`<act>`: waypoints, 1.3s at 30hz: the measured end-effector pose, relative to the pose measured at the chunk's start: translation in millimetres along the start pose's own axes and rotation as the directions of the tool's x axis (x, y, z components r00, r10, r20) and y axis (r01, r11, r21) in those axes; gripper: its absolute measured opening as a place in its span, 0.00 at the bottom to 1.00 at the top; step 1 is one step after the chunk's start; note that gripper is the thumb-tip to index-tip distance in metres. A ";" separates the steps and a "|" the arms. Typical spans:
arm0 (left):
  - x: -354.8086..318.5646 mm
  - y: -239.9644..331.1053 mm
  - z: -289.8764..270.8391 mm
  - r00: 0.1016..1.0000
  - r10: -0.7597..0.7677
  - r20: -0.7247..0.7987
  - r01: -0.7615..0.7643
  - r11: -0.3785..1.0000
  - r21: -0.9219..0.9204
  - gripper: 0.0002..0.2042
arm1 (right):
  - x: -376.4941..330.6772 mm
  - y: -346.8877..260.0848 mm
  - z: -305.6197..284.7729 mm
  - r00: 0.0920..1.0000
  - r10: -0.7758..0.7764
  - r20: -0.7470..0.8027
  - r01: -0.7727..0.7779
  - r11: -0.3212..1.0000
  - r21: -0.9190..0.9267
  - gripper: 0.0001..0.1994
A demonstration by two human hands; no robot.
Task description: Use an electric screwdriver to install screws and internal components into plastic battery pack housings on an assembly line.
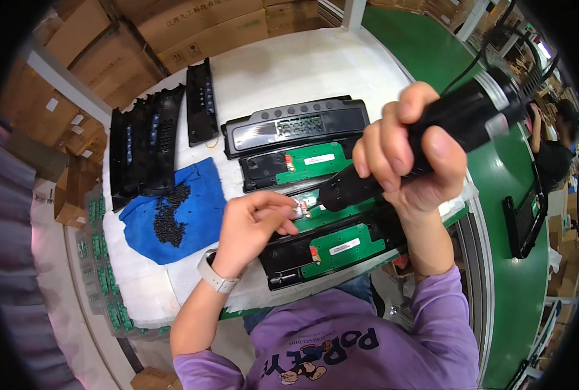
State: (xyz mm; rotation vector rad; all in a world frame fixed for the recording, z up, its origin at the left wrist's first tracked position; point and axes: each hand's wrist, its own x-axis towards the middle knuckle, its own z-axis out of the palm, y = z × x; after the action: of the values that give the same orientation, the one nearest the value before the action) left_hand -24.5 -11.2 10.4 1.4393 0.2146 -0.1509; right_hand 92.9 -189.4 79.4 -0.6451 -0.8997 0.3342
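A green circuit board (335, 218) lies in the third of four black panels stacked down the table (289, 62), its long axis running left to right with a slight climb toward the right. The key relation, by the look of it, is tip to board: a black cylindrical power tool (349, 190) slants down from the upper right, its narrow nose ending over the board's left part — whether it touches is too small to tell. From the right hand (410, 149), the board lies below and to the left.

The left hand (254, 224) is the nearer, at the board's left end beside a small red-and-white part (304, 209). Its thumb and fingers curl together there; whether the grip pinches anything cannot be told. The right grip is firmly wrapped around the tool's barrel, raised above the panels, the forearm rising from the lower right. The left forearm enters from the lower left, a pale-strapped watch (216, 272) at the wrist. Farther left, small black pieces (169, 218) lie heaped on a blue cloth (205, 185) — just beyond, dark housings (148, 140).
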 end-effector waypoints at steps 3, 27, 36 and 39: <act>3.4 -3.9 -7.4 0.990 0.090 -0.112 -0.088 0.996 0.023 0.06 | 0.6 -3.0 -5.6 0.987 0.150 -0.060 -0.160 0.961 -0.224 0.13; 7.4 -7.3 -5.3 0.999 0.033 -0.021 -0.033 0.999 -0.012 0.08 | -4.1 20.0 -3.4 0.966 0.205 -0.158 -0.256 0.853 -0.455 0.11; 9.1 -6.7 -4.3 0.999 -0.028 0.026 0.031 0.992 -0.122 0.07 | -4.8 24.9 1.9 0.977 0.155 -0.146 -0.210 0.825 -0.525 0.10; 7.2 -6.9 -3.8 0.998 -0.047 -0.032 0.040 0.982 -0.186 0.06 | -3.8 23.4 3.9 0.992 0.106 -0.067 -0.124 0.759 -0.639 0.09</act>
State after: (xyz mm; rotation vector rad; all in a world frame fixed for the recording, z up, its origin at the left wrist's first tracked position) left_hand -19.3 -8.1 1.5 1.2532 0.2832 -0.1370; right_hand 87.3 -172.0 63.8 -1.3490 -0.9500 0.1127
